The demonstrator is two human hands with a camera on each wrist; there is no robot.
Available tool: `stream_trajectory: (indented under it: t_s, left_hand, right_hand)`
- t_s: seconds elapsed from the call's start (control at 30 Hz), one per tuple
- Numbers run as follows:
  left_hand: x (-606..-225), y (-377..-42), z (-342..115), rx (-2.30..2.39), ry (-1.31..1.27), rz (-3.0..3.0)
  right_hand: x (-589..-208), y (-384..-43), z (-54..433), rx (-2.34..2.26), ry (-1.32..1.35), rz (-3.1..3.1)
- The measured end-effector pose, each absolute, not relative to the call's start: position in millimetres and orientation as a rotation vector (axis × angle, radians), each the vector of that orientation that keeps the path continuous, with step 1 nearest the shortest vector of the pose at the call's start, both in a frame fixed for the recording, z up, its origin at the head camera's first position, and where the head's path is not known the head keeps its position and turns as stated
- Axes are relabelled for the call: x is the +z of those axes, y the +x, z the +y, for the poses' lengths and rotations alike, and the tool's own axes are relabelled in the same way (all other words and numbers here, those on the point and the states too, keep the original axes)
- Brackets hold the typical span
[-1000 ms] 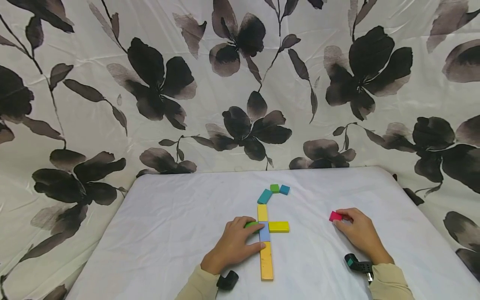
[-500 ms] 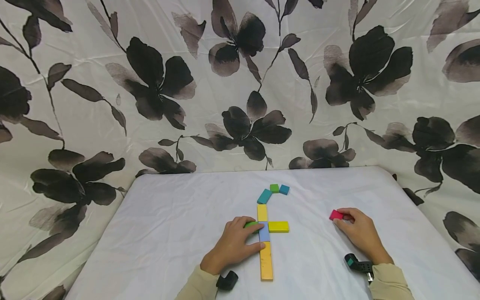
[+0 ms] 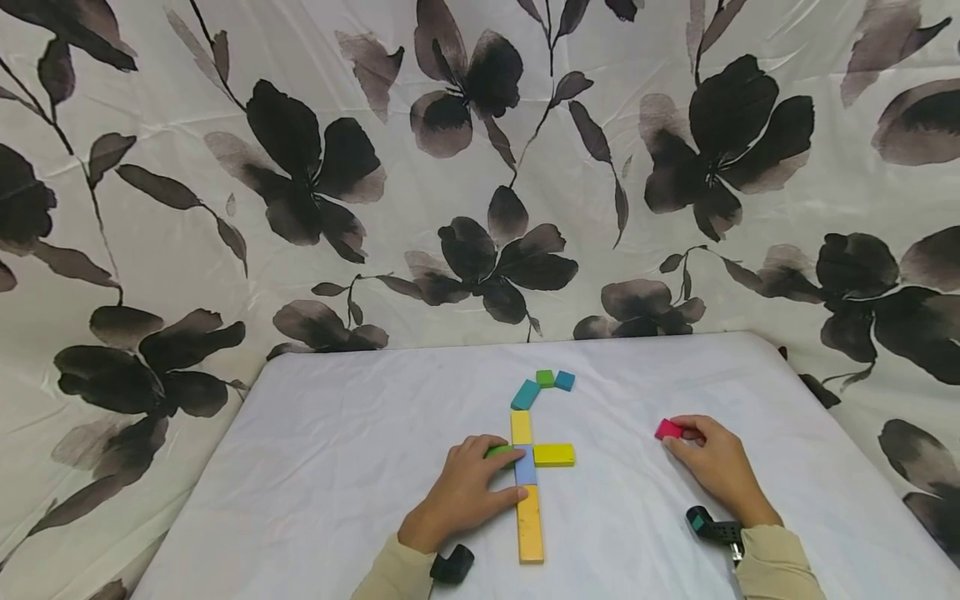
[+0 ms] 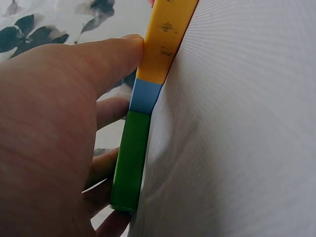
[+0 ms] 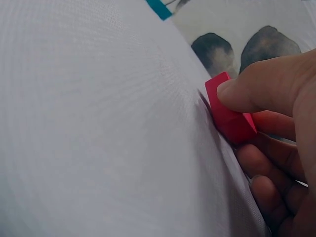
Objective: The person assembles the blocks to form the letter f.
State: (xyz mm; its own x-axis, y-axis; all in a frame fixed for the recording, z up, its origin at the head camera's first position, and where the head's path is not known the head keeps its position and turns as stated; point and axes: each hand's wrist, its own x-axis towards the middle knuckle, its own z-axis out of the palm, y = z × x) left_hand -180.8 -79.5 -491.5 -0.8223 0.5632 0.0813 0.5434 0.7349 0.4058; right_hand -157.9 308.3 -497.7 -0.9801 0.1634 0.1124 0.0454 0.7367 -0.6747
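Note:
My left hand (image 3: 468, 485) rests on a row of wooden blocks, its thumb touching the orange block (image 4: 165, 39) and a fingertip on the blue block (image 3: 525, 467). Partly under those fingers lies a green block (image 4: 131, 158), beside the blue one. My right hand (image 3: 716, 460) pinches a red block (image 5: 229, 108) between thumb and fingers, down at the cloth on the right side. A yellow block (image 3: 553, 455) extends right from the blue one, and another yellow block (image 3: 521, 427) continues the row away from me.
Beyond the row, a teal block (image 3: 526, 395), a small green block (image 3: 545, 379) and a small blue block (image 3: 565, 381) curve to the right. White cloth covers the table (image 3: 360, 400). A flower-printed curtain (image 3: 480, 167) hangs behind its far edge.
The head view has shifted slightly, so everything appears a little further left. Both hands and the blocks keep their places on the table.

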Motion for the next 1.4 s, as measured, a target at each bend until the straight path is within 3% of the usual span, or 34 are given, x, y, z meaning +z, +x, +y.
stream_trajectory:
  t_s: [1.4]
  left_hand:
    - [-489.1,-178.6,-79.4,0.643,0.917,2.887]
  right_hand:
    - [-487.2,-173.9,288.9,1.158,-0.159,-2.7]
